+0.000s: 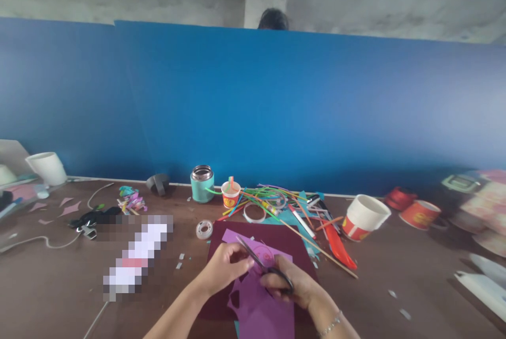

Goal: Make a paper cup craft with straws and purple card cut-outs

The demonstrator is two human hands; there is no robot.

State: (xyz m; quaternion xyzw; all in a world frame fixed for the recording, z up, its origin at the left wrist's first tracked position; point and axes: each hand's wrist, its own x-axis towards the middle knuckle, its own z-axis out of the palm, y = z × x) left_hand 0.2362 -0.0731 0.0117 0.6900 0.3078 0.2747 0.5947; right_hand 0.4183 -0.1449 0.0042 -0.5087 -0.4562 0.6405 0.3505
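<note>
My right hand (290, 282) is closed around the dark handles of a pair of scissors (253, 252), whose blades point up and to the left. My left hand (226, 269) is closed, thumb and fingers pinching at the purple paper (269, 312) beside the blades. Red drawn lines, one of them round, show on the paper near the scissors. Its left edge has ragged cut-outs. Beneath it lies a dark maroon sheet (221, 233). The exact spot where the blades meet the paper is partly hidden by my fingers.
A tape roll (204, 229), mint-green jar (203, 186) and small paper cup (231, 194) stand behind. Colourful pipe cleaners (272, 196), a marker (302, 221) and a wooden stick (320, 249) lie nearby. Stacked cups (364, 218) stand right; a blue partition (253, 107) rises behind.
</note>
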